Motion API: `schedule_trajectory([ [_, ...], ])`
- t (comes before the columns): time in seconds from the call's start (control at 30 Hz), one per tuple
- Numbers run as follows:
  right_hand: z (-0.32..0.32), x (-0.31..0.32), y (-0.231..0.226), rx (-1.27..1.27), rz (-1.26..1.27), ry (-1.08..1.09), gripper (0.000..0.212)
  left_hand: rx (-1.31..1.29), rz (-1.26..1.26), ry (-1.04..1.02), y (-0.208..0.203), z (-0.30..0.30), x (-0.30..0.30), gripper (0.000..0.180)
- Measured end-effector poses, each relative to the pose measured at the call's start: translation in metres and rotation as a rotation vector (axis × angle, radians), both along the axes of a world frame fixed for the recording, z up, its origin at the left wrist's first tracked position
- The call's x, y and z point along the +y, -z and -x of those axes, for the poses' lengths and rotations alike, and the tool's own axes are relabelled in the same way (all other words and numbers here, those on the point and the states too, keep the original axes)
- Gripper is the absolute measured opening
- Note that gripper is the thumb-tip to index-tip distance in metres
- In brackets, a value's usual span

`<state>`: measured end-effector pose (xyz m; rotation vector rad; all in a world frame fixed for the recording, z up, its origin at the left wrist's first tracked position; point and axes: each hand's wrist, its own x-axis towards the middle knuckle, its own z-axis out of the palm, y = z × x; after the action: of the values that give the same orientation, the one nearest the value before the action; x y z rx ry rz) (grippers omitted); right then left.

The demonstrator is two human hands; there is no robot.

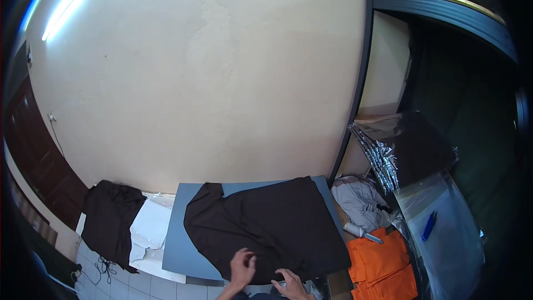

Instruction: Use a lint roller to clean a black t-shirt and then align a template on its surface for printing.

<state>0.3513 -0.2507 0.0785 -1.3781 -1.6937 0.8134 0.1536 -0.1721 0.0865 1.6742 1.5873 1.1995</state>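
A black short-sleeved shirt (272,228) lies spread sideways across a grey-blue board (176,244), with one sleeve pointing toward the wall and some soft creases in the cloth. My left hand (242,268) is over the shirt's near edge, fingers slightly bent and apart, with nothing in them. To its right, my right hand (290,285) is by the same edge, its fingers spread and bare. Whether either hand touches the cloth I cannot tell.
Left of the board are a dark cloth heap (114,216) and white sheets (151,223). On the right lie grey cloth (358,200), a lint roller (353,229), orange garments (383,264), plastic-wrapped dark garments (422,153), and clear plastic bags (452,228) under a blue tool (429,225). A dark post (361,83) rises behind.
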Motion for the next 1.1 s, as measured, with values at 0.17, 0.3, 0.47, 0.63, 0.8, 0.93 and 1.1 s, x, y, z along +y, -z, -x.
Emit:
schedule_trajectory([
  [0.17, 0.004, 0.0, 0.005, -0.029, 0.044, -0.13, 0.044, 0.58, -0.08, 0.07, 0.025, 0.095, 0.016, 0.061],
  [0.3, 0.028, 0.006, -0.015, -0.101, 0.082, -0.248, 0.053, 0.755, 0.001, 0.183, 0.029, 0.109, 0.009, 0.065],
  [0.47, 0.051, 0.009, -0.011, -0.193, 0.106, -0.276, 0.07, 0.712, -0.062, 0.157, 0.03, 0.088, -0.011, 0.056],
  [0.63, 0.061, 0.008, -0.001, -0.312, 0.044, -0.291, 0.082, 0.666, -0.069, 0.182, 0.003, 0.07, -0.032, 0.039],
  [0.8, 0.086, -0.001, 0.021, -0.396, 0.018, -0.136, 0.095, 0.373, 0.182, 0.385, -0.014, 0.086, -0.033, 0.054],
  [0.93, 0.112, -0.002, 0.021, -0.462, -0.027, -0.019, 0.095, 0.051, 0.287, 0.501, -0.025, 0.094, -0.022, 0.059],
  [1.1, 0.119, -0.003, 0.033, -0.423, -0.102, 0.1, 0.088, 0.013, 0.266, 0.6, -0.02, 0.095, -0.011, 0.064],
])
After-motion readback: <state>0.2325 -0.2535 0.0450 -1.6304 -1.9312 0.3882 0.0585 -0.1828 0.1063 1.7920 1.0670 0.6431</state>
